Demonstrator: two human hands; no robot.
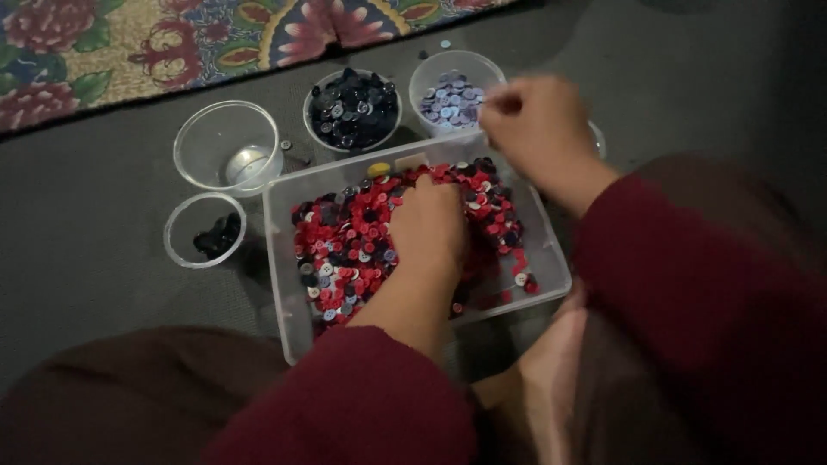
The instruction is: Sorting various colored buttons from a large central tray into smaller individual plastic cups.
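The dark red sleeves [362,405] sit nearest, and from them the left hand [428,226] rests knuckles-up, fingers curled down into the red and dark buttons [345,250] filling the clear tub [289,284]; what it grips is hidden. The right hand [534,125] hovers pinched shut at the tub's far right corner, just beside the cup of pale purple buttons [448,99], the nearer hand to it. Cups of dark buttons [353,108], an empty cup [226,146] and a small cup [205,231] stand to the left.

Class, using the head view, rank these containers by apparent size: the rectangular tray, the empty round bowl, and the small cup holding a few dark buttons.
1. Rectangular tray, largest.
2. Empty round bowl.
3. Small cup, smallest, though it lies slightly nearer the camera.
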